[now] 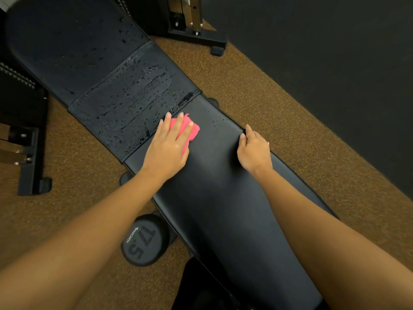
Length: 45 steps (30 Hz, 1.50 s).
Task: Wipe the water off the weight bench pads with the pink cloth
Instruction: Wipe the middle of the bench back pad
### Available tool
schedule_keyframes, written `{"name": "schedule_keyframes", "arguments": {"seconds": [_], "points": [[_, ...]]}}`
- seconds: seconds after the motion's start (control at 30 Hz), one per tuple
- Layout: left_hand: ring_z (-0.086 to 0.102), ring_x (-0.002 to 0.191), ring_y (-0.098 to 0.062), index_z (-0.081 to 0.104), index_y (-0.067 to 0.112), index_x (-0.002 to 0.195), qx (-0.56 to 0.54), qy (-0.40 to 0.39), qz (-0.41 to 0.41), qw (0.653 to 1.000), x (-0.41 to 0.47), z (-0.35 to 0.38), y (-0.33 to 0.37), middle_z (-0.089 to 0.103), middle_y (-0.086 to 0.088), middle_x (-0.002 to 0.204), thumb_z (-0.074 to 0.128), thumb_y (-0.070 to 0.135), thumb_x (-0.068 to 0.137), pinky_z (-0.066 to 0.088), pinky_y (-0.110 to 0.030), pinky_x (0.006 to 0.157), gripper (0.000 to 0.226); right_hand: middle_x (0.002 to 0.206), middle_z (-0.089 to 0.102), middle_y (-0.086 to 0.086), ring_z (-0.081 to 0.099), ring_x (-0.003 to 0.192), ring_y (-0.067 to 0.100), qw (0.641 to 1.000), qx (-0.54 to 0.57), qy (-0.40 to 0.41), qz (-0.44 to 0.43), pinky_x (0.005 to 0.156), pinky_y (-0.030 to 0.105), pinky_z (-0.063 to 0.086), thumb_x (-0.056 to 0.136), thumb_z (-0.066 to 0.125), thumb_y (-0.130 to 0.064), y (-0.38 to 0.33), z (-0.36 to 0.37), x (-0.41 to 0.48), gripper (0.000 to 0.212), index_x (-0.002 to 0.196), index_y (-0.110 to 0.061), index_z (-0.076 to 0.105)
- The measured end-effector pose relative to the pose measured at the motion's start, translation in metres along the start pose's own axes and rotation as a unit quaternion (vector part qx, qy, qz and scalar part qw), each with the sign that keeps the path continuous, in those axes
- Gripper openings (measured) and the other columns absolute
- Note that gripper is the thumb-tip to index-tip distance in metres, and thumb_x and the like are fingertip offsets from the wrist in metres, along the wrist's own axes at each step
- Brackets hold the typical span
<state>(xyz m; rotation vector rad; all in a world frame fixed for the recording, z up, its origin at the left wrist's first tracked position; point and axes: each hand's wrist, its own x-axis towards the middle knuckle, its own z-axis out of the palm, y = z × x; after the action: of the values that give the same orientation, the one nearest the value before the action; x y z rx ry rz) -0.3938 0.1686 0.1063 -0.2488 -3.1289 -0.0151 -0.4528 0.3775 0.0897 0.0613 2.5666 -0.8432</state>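
Water beads across the textured black vinyl middle pad (125, 101) of the weight bench, and a black rubber dumbbell marked 17.5 (143, 242) lies on the speckled brown floor (67, 198) beside it. My left hand (167, 146), fingers straight, presses the crumpled pink cloth (191, 132) flat on the smooth black near pad (214, 198), just beside the seam. My right hand (254, 151) grips that pad's right edge, fingers curled over it.

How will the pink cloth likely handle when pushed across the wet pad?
Probably floppy: the pink cloth lies crumpled under the flat left hand. Likely light, being small. Its folds suggest it may bunch unless pressed flat.
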Motion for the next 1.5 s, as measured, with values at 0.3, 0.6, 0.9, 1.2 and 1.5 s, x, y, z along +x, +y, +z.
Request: {"name": "schedule_keyframes", "arguments": {"seconds": [0.3,0.6,0.9,1.2,1.5], "points": [[0.014,0.139,-0.045,0.035,0.004,0.141,-0.030,-0.030,-0.067,0.997,0.081,-0.004,0.032,0.025,-0.021,0.151,0.049,0.014,0.089,0.010,-0.050,0.114,0.054,0.151,0.033,0.008,0.024,0.141,0.026,1.000,-0.010,0.000,-0.006,0.116,0.044,0.008,0.103,0.025,-0.027,0.002,0.001,0.000,0.048,0.148,-0.012,0.024],[0.045,0.122,-0.046,0.055,0.003,0.127,-0.059,-0.032,0.038,0.997,0.028,0.013,0.064,0.051,-0.021,0.134,0.035,0.018,0.085,0.039,-0.051,0.100,0.048,0.150,0.035,0.008,0.026,0.140,0.024,1.000,0.000,0.014,-0.015,0.116,0.045,0.008,0.103,0.026,-0.026,0.003,0.003,0.001,0.048,0.148,-0.010,0.025],[0.016,0.140,-0.040,0.047,0.010,0.133,-0.083,-0.058,-0.062,0.993,0.091,0.005,0.087,0.033,-0.016,0.147,0.041,0.018,0.093,0.011,-0.047,0.114,0.041,0.151,0.035,0.006,0.027,0.141,0.022,0.999,0.035,0.020,-0.020,0.118,0.045,0.012,0.103,0.024,-0.032,0.006,0.003,0.003,0.049,0.146,-0.011,0.030],[0.042,0.126,-0.045,0.057,0.006,0.123,-0.105,0.003,-0.010,0.994,0.045,0.024,0.095,0.053,-0.018,0.132,0.052,0.010,0.084,0.035,-0.051,0.104,0.039,0.118,0.065,0.008,0.056,0.114,0.027,0.992,0.122,0.034,0.015,0.102,0.049,0.038,0.094,0.007,-0.057,-0.005,-0.003,-0.001,0.071,0.120,-0.017,0.060],[0.011,0.142,-0.036,0.031,0.009,0.145,-0.096,-0.042,-0.021,0.994,0.064,0.020,0.115,0.026,-0.011,0.152,0.039,0.017,0.098,0.010,-0.043,0.117,0.048,0.125,0.062,0.010,0.050,0.123,0.029,0.989,0.140,0.008,0.052,0.107,0.046,0.034,0.097,0.009,-0.056,-0.007,-0.015,-0.004,0.064,0.129,-0.026,0.055]]}}
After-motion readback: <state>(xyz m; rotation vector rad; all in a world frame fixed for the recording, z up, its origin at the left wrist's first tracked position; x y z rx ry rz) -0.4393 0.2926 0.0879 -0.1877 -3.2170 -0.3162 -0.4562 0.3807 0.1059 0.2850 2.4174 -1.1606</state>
